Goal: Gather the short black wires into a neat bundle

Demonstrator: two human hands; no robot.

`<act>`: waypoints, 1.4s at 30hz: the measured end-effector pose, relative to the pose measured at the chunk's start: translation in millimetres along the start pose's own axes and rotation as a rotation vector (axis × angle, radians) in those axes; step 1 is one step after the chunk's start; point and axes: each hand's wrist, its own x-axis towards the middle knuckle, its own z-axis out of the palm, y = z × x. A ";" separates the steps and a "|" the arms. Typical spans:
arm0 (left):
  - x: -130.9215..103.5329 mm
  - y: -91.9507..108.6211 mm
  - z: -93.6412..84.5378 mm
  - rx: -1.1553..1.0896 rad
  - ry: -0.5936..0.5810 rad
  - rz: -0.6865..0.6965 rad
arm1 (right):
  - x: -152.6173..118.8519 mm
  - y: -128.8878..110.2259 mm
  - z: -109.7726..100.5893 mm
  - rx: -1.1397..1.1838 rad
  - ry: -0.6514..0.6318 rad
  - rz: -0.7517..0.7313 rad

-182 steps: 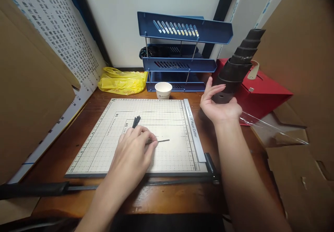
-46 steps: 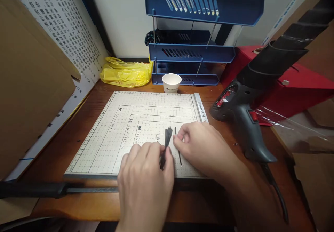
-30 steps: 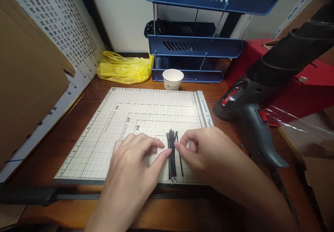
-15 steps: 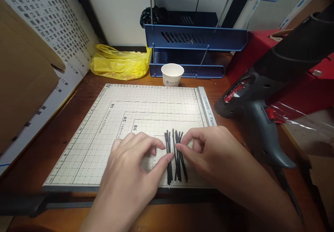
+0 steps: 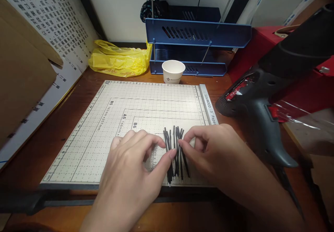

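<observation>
Several short black wires (image 5: 177,159) with silvery tips lie side by side on the gridded board of a paper cutter (image 5: 86,148), spread into two loose groups. My left hand (image 5: 133,166) is around the left group, index finger on its left side and thumb lying across it. At the right group, my right hand (image 5: 208,148) has thumb and index fingertip pinched together at the upper part of the wires. Its other fingers are curled in. How firmly either hand grips is hard to see.
A dark heat gun (image 5: 261,110) stands at the right with its cord trailing down. Behind the board are a white paper cup (image 5: 173,72), a yellow plastic bag (image 5: 120,60) and a blue tray rack (image 5: 198,33). The cutter's black handle (image 5: 23,202) is at front left.
My left thumb has slid slightly right across the wires, and my right fingertips have shifted a little right. The wires are spread somewhat differently. The camera view has shifted slightly.
</observation>
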 end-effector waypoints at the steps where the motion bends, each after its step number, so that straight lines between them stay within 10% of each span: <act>1: 0.1 0.5 0.6 0.007 0.002 0.000 | 0.1 0.4 -0.4 -0.006 0.008 0.008; 42: -2.7 -1.7 -4.1 0.011 -0.044 0.041 | 13.0 -8.4 1.0 -0.001 -0.113 -0.105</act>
